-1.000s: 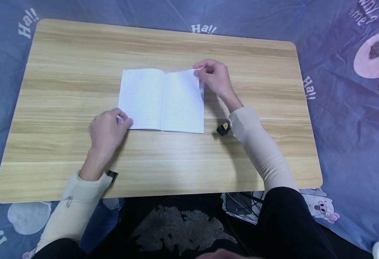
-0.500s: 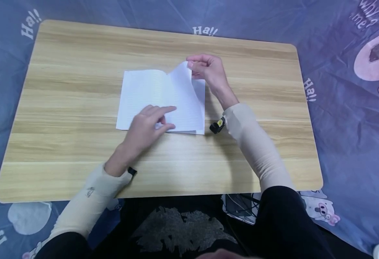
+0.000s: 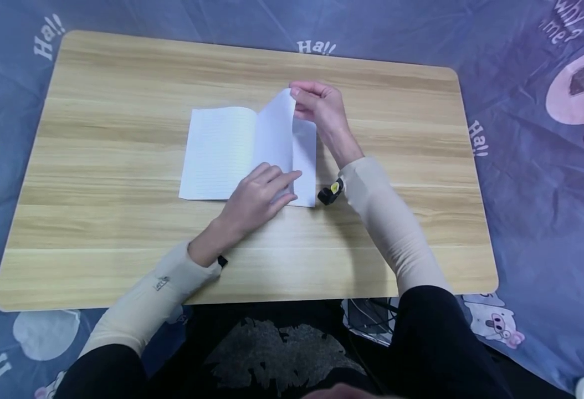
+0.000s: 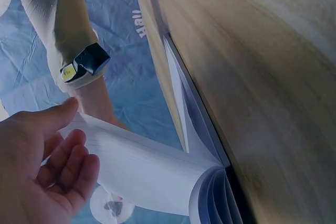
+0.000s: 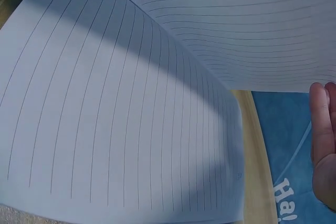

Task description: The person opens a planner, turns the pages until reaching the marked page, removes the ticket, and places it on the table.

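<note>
Right hand [image 3: 319,108] pinches lifted pg's top corner of white lined open notebook [image 3: 222,152], frame centre on wooden desk [image 3: 122,249]; left hand [image 3: 257,197], fingers flat, under pg's lower edge.

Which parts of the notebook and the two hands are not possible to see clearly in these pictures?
- Notebook cover: hidden under the open pages in every view.
- Left hand fingertips: in the head view they slip under the lifted page; in the left wrist view the hand is cut by the left edge.
- Right hand: the right wrist view shows only fingertips at the right edge.
- Writing on the pages: only ruled lines show.
</note>
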